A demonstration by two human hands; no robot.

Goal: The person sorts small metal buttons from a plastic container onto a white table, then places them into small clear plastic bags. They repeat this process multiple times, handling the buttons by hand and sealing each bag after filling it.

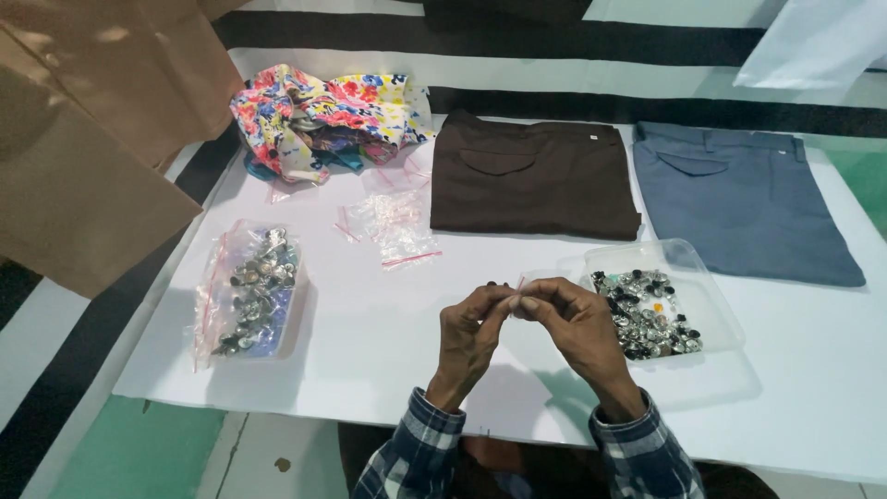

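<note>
My left hand (pixel 469 334) and my right hand (pixel 575 328) meet above the white table (pixel 370 342), fingertips pinched together on a small clear zip bag (pixel 514 294) that is barely visible between them. A few small dark buttons show at the left fingertips. Just right of my right hand sits a clear plastic tray (pixel 711 305) with several dark and silver buttons. Both wrists wear plaid sleeves.
A clear bag of metal buttons (pixel 249 291) lies on the left. A pile of small empty zip bags (pixel 397 226) sits at centre back, floral fabric (pixel 323 115) behind it. Folded brown trousers (pixel 531 176) and blue-grey trousers (pixel 744 199) lie at the back. Brown cardboard (pixel 83 157) stands left.
</note>
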